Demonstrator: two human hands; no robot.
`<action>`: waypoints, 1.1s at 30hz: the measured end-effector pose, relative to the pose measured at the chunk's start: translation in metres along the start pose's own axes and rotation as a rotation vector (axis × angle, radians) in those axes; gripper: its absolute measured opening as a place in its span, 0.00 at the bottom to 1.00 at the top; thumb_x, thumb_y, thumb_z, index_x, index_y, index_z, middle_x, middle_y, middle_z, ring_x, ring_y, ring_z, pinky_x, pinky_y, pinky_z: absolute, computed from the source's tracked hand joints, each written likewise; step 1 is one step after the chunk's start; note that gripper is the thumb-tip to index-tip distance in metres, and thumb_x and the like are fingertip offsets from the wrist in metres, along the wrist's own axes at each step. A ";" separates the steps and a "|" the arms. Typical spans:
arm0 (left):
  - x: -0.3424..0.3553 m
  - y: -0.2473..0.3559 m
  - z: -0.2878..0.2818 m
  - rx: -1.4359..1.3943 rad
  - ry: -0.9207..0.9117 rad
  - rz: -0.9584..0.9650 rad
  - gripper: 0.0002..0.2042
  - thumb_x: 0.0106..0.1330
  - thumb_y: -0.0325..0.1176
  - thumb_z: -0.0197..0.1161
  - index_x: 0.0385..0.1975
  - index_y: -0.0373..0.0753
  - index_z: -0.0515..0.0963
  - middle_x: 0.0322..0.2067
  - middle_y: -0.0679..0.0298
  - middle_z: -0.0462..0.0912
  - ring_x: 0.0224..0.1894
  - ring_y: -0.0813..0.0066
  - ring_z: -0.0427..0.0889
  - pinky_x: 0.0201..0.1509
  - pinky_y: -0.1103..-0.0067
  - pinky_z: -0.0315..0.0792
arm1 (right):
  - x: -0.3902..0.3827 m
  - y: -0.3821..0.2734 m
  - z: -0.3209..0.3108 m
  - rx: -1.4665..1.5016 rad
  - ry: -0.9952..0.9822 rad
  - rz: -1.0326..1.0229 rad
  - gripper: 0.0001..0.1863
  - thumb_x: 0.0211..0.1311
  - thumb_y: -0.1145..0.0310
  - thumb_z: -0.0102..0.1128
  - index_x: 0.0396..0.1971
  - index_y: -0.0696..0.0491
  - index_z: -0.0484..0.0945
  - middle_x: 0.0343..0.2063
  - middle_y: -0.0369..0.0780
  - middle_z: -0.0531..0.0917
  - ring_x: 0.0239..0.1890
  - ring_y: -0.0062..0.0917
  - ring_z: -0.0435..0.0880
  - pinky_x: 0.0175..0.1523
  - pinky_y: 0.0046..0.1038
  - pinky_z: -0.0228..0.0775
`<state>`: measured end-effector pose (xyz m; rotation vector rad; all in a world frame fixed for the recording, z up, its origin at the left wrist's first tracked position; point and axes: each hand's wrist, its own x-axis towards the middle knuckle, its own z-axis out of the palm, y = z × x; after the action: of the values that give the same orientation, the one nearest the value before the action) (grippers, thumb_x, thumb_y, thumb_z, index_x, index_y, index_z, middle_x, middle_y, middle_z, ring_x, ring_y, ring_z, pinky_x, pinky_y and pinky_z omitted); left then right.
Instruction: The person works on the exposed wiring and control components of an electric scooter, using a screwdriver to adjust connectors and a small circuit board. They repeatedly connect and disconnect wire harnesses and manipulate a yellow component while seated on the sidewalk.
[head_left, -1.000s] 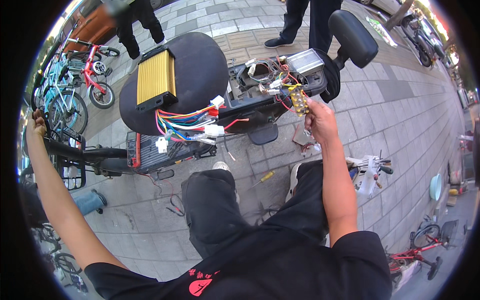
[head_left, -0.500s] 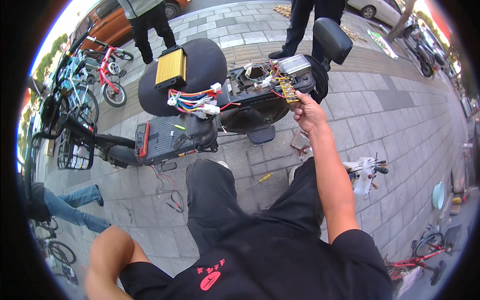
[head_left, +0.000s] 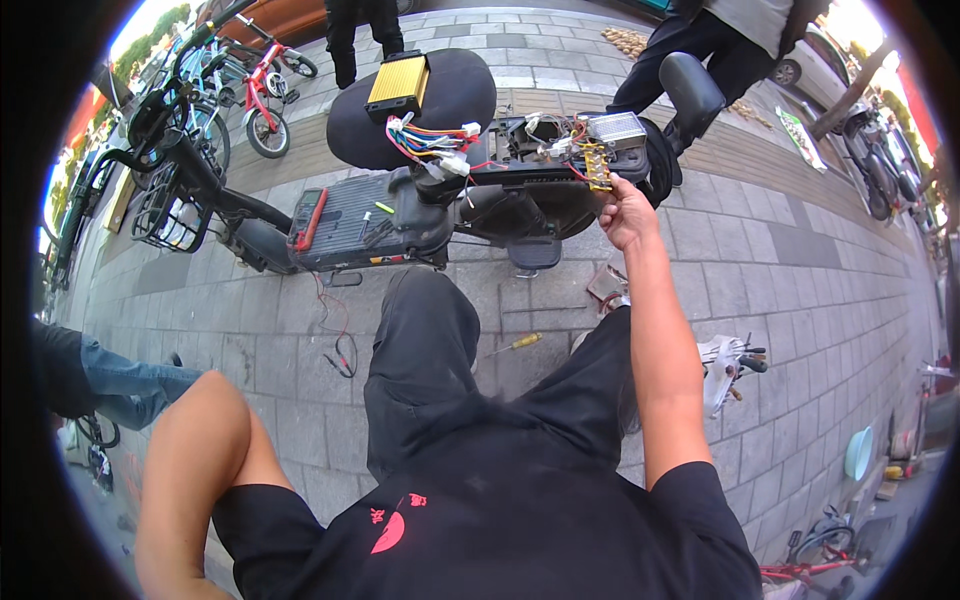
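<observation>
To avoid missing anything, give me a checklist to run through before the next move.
1. Yellow terminal strip held: ok; the right hand grips its lower end.
2. Left hand free: cannot tell; it is out of view.
3. Gold finned box supported: ok; it rests on the black seat.
4. White connectors by the seat plugged in: not ok; the visible ones look loose.
5. Wires tight at the strip: cannot tell; too small to see.
6. Yellow-handled screwdriver off the ground: not ok; it lies on the paving.
</observation>
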<state>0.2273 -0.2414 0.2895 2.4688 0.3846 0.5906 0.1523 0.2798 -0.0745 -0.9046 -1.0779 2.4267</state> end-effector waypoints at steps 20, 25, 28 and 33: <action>-0.011 -0.011 -0.013 -0.032 -0.122 -0.182 0.12 0.69 0.40 0.55 0.42 0.42 0.83 0.45 0.63 0.81 0.49 0.61 0.76 0.52 0.59 0.68 | -0.001 0.003 0.000 -0.062 -0.011 0.013 0.11 0.76 0.53 0.62 0.49 0.41 0.84 0.34 0.33 0.87 0.20 0.11 0.66 0.26 0.19 0.62; -0.023 -0.035 -0.019 -0.072 0.007 0.071 0.12 0.67 0.42 0.57 0.38 0.44 0.84 0.43 0.64 0.80 0.51 0.63 0.74 0.51 0.58 0.68 | -0.005 0.000 -0.001 -0.076 -0.059 -0.009 0.13 0.76 0.52 0.63 0.51 0.41 0.85 0.34 0.32 0.88 0.20 0.12 0.67 0.28 0.20 0.62; -0.033 -0.055 -0.023 -0.030 -0.104 0.262 0.13 0.68 0.44 0.58 0.41 0.44 0.84 0.45 0.61 0.80 0.53 0.63 0.73 0.52 0.57 0.68 | -0.009 -0.001 -0.008 -0.100 -0.108 -0.060 0.15 0.73 0.53 0.67 0.49 0.47 0.86 0.34 0.37 0.90 0.22 0.13 0.70 0.29 0.21 0.66; -0.059 -0.177 -0.011 -0.570 0.432 0.296 0.14 0.80 0.36 0.54 0.48 0.32 0.81 0.44 0.48 0.83 0.50 0.52 0.83 0.50 0.63 0.79 | -0.008 0.000 0.009 -0.181 -0.120 -0.086 0.14 0.73 0.54 0.67 0.45 0.49 0.86 0.33 0.35 0.89 0.22 0.13 0.70 0.28 0.22 0.63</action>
<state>0.1459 -0.1178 0.1747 1.8484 -0.0048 1.1818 0.1523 0.2702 -0.0668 -0.7568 -1.3689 2.3672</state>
